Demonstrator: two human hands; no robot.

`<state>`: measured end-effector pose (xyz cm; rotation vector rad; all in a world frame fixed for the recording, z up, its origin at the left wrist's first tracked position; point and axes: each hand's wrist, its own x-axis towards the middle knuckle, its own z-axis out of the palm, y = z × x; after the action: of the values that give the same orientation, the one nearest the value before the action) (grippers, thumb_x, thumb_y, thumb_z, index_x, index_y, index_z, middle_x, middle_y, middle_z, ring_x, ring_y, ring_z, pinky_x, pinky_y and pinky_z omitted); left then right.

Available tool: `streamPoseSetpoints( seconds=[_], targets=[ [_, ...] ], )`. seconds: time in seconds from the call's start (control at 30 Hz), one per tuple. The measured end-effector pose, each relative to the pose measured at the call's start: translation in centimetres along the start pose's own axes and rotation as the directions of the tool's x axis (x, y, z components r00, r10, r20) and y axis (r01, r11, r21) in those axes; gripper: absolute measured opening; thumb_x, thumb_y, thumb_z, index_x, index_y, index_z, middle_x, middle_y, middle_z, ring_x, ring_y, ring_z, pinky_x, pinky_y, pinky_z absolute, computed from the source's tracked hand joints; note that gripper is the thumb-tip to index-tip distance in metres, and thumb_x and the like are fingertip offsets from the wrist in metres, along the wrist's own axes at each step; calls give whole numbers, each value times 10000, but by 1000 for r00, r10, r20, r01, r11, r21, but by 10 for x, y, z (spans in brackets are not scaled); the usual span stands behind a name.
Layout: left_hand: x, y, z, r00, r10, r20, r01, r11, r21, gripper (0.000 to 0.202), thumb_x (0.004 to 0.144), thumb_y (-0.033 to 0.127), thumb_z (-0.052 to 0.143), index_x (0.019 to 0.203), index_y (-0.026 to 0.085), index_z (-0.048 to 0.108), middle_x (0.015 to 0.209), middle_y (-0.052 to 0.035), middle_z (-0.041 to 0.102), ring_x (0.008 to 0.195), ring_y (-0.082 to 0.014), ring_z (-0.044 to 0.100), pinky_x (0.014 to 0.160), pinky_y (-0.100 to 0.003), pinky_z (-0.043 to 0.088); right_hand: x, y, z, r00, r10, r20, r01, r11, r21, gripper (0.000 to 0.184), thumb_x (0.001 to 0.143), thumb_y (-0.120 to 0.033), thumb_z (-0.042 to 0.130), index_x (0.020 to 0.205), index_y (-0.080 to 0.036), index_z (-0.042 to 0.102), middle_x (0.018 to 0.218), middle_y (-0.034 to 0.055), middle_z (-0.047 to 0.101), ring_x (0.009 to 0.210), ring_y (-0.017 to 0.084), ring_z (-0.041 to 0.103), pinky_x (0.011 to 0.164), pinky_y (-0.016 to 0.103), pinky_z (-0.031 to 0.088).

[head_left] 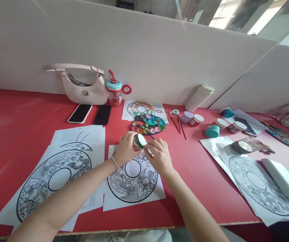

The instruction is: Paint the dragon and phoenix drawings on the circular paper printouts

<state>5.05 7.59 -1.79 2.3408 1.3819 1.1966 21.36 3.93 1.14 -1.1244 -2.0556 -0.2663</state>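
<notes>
the left hand (126,148) has its grip wrapped around a tilted jar (136,144), above a sheet (133,168) near the front edge of the surface (190,161). the right hand (159,154) bunches its fingertips by the jar's rim; whether they pinch anything, i cannot tell.

The left hand (126,149) grips the paint jar (137,142) (both forearms (76,194) bare); the right hand (160,155), fingers (154,145) bent, sits at its right edge.
</notes>
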Motion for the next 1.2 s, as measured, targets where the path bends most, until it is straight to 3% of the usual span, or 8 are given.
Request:
streamPoseSetpoints(
  seconds=[0.5,1.03,1.2],
  targets=[
    [0,1,1,1000,-7,-4,7,1000,16,520,666,220,663,1126,195,422,1094,-107,586,1056,-284,571,891,-428,449,1,-7,5,1000,18,11,-17,994,-104,151,785,-79,568,713,-212,561,775,24,649,767,185,509,680,339,337],
    [-1,2,0,999,-34,28,34,999,5,551,660,273,710,1124,207,419,1106,-98,591,1062,-283,576,881,-420,456,4,-3,-3,993,93,-73,-94,996,-8,157,761,-57,555,770,-212,581,791,26,638,753,188,511,687,333,378],
    [-1,1,0,999,-25,22,25,1000,-3,560,658,265,705,1133,204,414,1109,-103,587,1074,-288,569,895,-420,446,3,-3,-4,996,87,8,-87,996,21,132,811,-103,566,814,-223,620,818,30,651,790,195,531,707,344,387]
  ],
)
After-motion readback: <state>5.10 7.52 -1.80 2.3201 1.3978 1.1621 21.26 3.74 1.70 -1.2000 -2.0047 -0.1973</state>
